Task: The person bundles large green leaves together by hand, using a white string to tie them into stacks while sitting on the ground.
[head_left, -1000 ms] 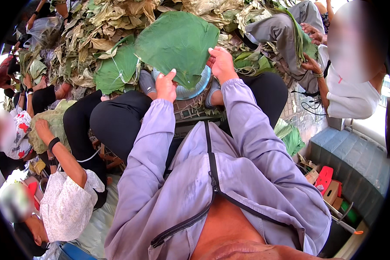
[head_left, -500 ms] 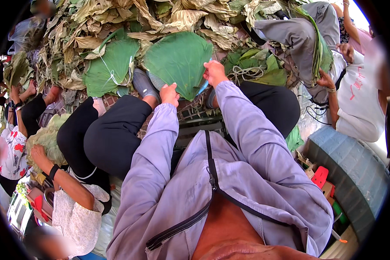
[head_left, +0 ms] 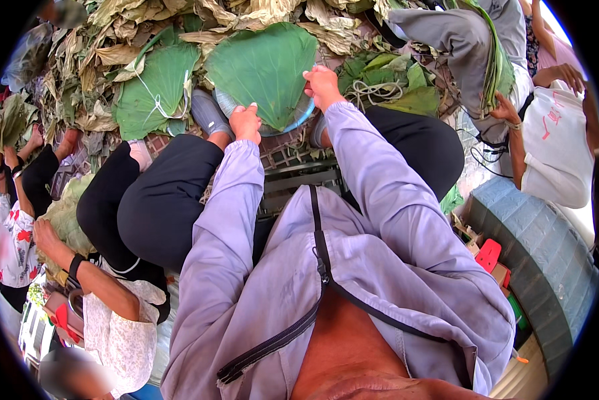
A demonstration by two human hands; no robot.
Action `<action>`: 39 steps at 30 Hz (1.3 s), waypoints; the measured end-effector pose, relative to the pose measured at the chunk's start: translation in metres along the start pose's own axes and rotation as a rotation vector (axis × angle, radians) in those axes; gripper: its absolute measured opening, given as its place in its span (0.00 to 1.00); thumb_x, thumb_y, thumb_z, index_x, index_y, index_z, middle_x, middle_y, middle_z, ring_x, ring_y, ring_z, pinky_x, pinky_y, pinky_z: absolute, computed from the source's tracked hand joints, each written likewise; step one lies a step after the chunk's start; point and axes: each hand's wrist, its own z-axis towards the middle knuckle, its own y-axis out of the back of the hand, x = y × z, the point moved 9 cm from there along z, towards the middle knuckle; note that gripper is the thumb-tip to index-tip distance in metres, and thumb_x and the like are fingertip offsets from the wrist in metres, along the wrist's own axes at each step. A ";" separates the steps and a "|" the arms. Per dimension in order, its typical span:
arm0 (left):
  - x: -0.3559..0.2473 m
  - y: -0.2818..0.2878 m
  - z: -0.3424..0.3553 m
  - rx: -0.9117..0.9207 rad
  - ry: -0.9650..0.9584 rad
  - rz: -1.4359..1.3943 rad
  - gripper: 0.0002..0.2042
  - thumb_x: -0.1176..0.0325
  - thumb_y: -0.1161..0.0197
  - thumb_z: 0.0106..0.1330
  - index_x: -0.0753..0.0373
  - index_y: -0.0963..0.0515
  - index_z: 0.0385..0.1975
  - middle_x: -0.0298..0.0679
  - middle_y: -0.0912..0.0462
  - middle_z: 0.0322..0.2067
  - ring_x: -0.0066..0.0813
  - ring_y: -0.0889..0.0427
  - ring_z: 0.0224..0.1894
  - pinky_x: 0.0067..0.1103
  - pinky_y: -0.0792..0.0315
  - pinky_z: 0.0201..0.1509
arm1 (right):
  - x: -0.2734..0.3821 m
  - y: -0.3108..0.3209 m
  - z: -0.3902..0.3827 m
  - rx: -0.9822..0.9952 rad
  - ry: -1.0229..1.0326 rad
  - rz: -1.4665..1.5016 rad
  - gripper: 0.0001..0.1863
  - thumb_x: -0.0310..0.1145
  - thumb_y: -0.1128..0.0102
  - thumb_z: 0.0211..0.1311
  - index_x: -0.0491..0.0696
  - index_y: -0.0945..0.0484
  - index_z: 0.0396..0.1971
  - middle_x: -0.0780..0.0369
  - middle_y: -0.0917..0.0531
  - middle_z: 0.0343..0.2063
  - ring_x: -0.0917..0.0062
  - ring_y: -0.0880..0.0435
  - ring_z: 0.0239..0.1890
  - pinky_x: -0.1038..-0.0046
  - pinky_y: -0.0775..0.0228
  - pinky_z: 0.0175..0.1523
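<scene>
A broad green lotus leaf [head_left: 263, 70] is stretched between my two hands, its pointed end toward me. My left hand [head_left: 246, 124] pinches its near left edge, fingers curled and thumb on top. On the right edge, my right hand [head_left: 323, 88] grips the leaf between thumb and fingers. Beneath the leaf, a round thing with a blue rim [head_left: 302, 123] shows in part; the leaf covers most of it. Left of it lies a bundle of green leaves [head_left: 149, 93] tied with white string.
Dry brown leaves [head_left: 146, 27] are heaped beyond. At right, a coil of pale rope [head_left: 376, 93] lies on green leaves [head_left: 419, 100]. A person in grey trousers [head_left: 446, 47] handles long folded leaves [head_left: 496, 60]. Another person's arm [head_left: 103, 290] is close on my left.
Both hands have moved slightly away from me with the leaf. More of the blue-rimmed thing shows under its near edge. The whole view has shifted a little.
</scene>
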 end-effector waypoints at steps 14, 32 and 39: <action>0.023 -0.011 -0.002 0.073 0.112 -0.040 0.05 0.68 0.39 0.69 0.56 0.29 0.37 0.35 0.23 0.31 0.27 0.21 0.28 0.22 0.28 0.28 | 0.018 0.028 0.008 -0.251 0.197 0.199 0.04 0.19 0.43 0.55 0.45 0.24 0.29 0.62 0.21 0.23 0.75 0.24 0.23 0.71 0.33 0.27; 0.013 -0.003 -0.012 0.025 0.073 -0.126 0.06 0.69 0.40 0.70 0.61 0.28 0.40 0.35 0.23 0.27 0.21 0.23 0.23 0.18 0.29 0.22 | -0.180 -0.004 -0.041 0.120 -0.389 0.123 0.10 0.22 0.42 0.59 0.56 0.26 0.34 0.68 0.23 0.25 0.76 0.24 0.25 0.68 0.39 0.30; 0.009 -0.009 -0.013 0.004 0.072 -0.112 0.07 0.69 0.39 0.70 0.62 0.28 0.42 0.35 0.22 0.28 0.21 0.23 0.22 0.17 0.30 0.20 | -0.176 -0.016 -0.072 0.172 -0.446 -0.027 0.11 0.21 0.37 0.55 0.54 0.25 0.33 0.67 0.21 0.27 0.76 0.24 0.30 0.61 0.35 0.39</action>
